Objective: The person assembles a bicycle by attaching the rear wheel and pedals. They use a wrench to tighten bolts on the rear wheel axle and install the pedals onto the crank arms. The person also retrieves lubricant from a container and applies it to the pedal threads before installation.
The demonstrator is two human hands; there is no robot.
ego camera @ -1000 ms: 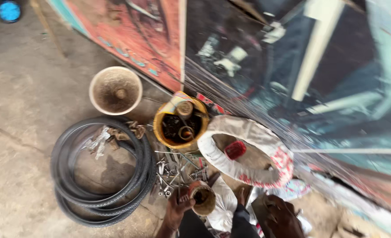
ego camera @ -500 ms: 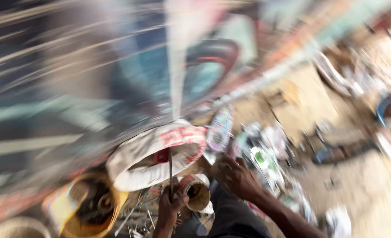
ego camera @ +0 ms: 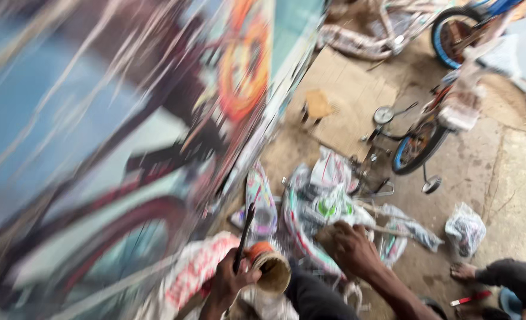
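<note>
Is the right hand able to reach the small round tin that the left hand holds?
Probably yes: the right hand rests beside the tin in the left hand, with nothing visible between them.

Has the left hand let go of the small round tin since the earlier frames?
No. The left hand still grips the small round tin and a dark rod. The head camera swung, so drift against the ground cannot be judged.

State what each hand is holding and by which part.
The left hand grips a thin dark rod-like tool by its lower end, beside a small round tin. The right hand rests on plastic-wrapped parts; any grip cannot be told.
</note>
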